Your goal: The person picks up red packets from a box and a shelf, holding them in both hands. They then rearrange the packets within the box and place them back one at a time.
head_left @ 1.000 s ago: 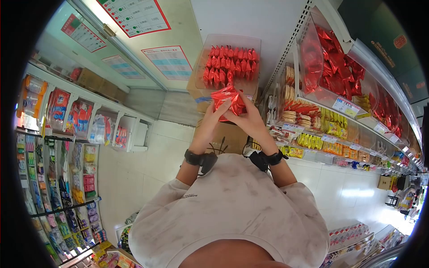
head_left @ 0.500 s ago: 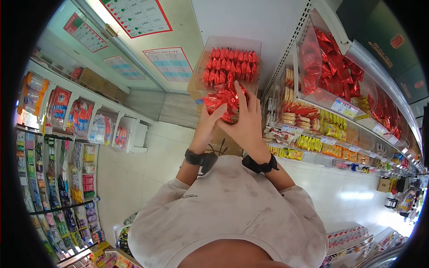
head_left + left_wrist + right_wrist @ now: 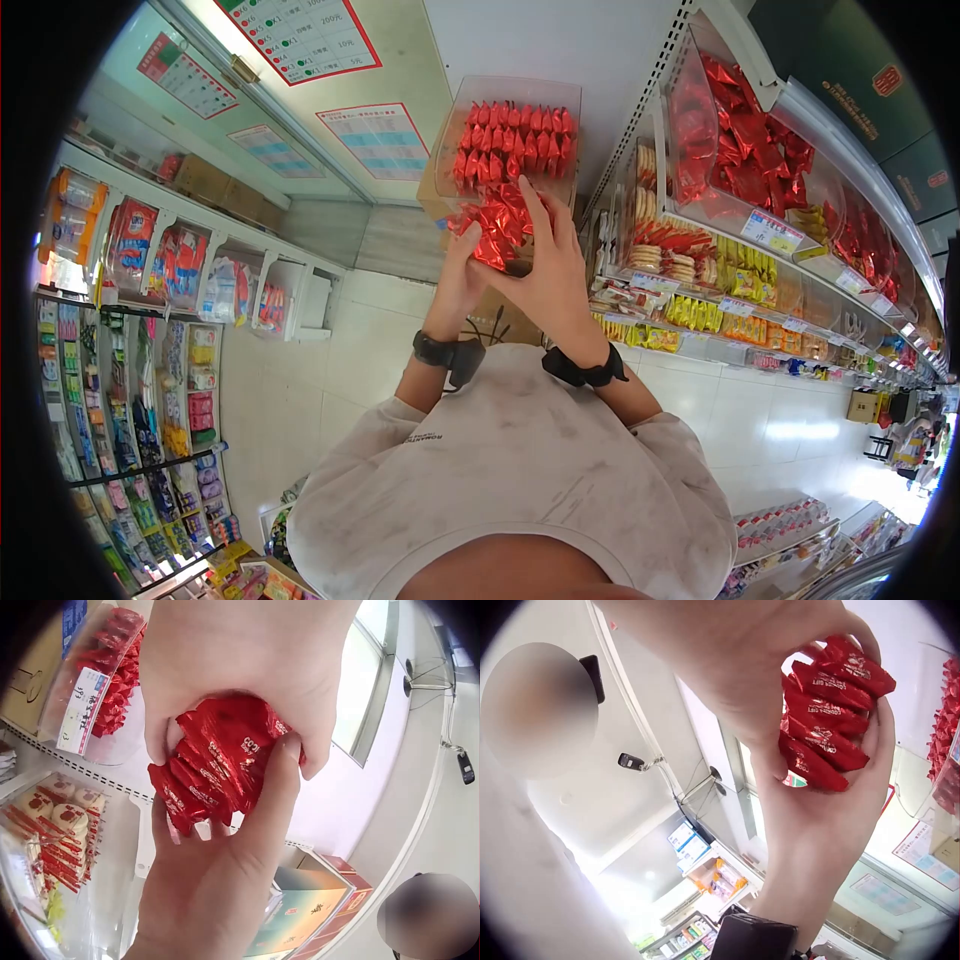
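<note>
A stack of red foil-wrapped cookie packets (image 3: 497, 222) is held between both hands, its shiny folded ends overlapping. My left hand (image 3: 459, 283) grips it from the left, thumb against the near side. On the other side my right hand (image 3: 553, 292) curls round it, fingers along the right. In the right wrist view, several packets (image 3: 829, 716) lie side by side, white lettering showing, with the left hand (image 3: 817, 825) cupped beneath. The left wrist view shows the packets (image 3: 217, 761) pinched between both hands. Just beyond is a clear plastic bin (image 3: 515, 84) with rows of similar red packets.
The bin sits on a cardboard box (image 3: 437, 175) by the wall. At right, a shelf holds a clear bin of loose red packets (image 3: 745, 140), with cookies and yellow packets (image 3: 748, 275) below. White shelving (image 3: 300, 300) stands at left.
My right hand has shifted round the side of the stack, its fingers now reaching up along the right. The packets have fanned out and turned slightly, moving a little left.
</note>
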Motion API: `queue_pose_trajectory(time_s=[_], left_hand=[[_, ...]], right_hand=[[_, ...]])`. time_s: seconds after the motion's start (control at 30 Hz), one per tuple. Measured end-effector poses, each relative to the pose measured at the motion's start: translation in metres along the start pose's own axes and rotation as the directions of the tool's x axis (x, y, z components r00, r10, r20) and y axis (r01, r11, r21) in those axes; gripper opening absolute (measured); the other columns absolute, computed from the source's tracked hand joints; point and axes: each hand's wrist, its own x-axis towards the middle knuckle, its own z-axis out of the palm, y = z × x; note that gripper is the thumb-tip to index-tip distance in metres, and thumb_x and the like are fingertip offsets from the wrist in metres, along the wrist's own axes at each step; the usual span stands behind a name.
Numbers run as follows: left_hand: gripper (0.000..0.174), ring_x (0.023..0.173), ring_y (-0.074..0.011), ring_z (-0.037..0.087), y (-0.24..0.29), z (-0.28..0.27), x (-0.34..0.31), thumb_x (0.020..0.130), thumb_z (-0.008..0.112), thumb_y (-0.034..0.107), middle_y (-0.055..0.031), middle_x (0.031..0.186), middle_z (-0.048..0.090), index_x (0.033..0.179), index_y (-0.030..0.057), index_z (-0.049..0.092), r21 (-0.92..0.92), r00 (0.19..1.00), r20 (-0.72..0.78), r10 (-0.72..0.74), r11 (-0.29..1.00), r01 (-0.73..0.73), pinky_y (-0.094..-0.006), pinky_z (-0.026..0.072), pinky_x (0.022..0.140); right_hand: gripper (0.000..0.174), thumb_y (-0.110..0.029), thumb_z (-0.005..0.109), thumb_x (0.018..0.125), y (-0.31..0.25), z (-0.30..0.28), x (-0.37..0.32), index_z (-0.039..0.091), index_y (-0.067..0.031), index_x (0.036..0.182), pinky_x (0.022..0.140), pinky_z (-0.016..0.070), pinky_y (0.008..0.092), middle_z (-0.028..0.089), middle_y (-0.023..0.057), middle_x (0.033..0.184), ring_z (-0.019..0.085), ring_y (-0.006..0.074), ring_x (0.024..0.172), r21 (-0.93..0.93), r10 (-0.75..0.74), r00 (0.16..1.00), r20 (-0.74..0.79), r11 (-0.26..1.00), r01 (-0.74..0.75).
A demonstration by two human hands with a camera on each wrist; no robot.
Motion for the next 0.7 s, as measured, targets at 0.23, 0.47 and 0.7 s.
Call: queue_pose_trajectory(time_s=[0.23, 0.47, 0.7], left_hand=[[0.053, 0.130, -0.0199, 0.054, -0.001, -0.010, 0.001, 0.103, 0.055, 0.026, -0.0098, 0.143, 0.053, 0.149, 0.0064, 0.037, 0.002, 0.998, 0.026, -0.056, 0.998, 0.056, -0.0389, 0.0454, 0.109], [0.053, 0.132, -0.0223, 0.051, -0.002, -0.010, 0.002, 0.105, 0.053, 0.036, -0.0095, 0.145, 0.052, 0.146, 0.0052, 0.042, 0.040, 0.999, -0.001, -0.050, 0.998, 0.050, -0.0405, 0.0405, 0.111], [0.059, 0.135, -0.0229, 0.049, -0.002, -0.018, 0.005, 0.106, 0.048, 0.044, -0.0103, 0.146, 0.051, 0.149, 0.0042, 0.037, 0.072, 0.990, 0.092, -0.103, 0.993, 0.097, -0.0411, 0.0382, 0.114]], right_hand=[[0.104, -0.041, 0.088, 0.067, 0.003, 0.003, -0.002, 0.037, -0.0137, 0.154, 0.096, 0.0507, 0.0491, 0.046, 0.0203, 0.138, 0.055, 0.0410, 0.120, -0.024, 0.001, 1.000, 0.001, 1.000, -0.001], [0.103, -0.043, 0.087, 0.069, 0.001, 0.000, 0.000, 0.037, -0.0120, 0.153, 0.092, 0.0527, 0.0493, 0.046, 0.0211, 0.137, 0.058, 0.0426, 0.115, -0.007, -0.009, 1.000, 0.030, 1.000, 0.009], [0.096, -0.037, 0.086, 0.074, 0.015, 0.004, 0.003, 0.036, -0.0121, 0.152, 0.098, 0.0524, 0.0428, 0.046, 0.0209, 0.139, 0.057, 0.0366, 0.124, 0.145, 0.099, 0.985, 0.142, 0.982, -0.120]])
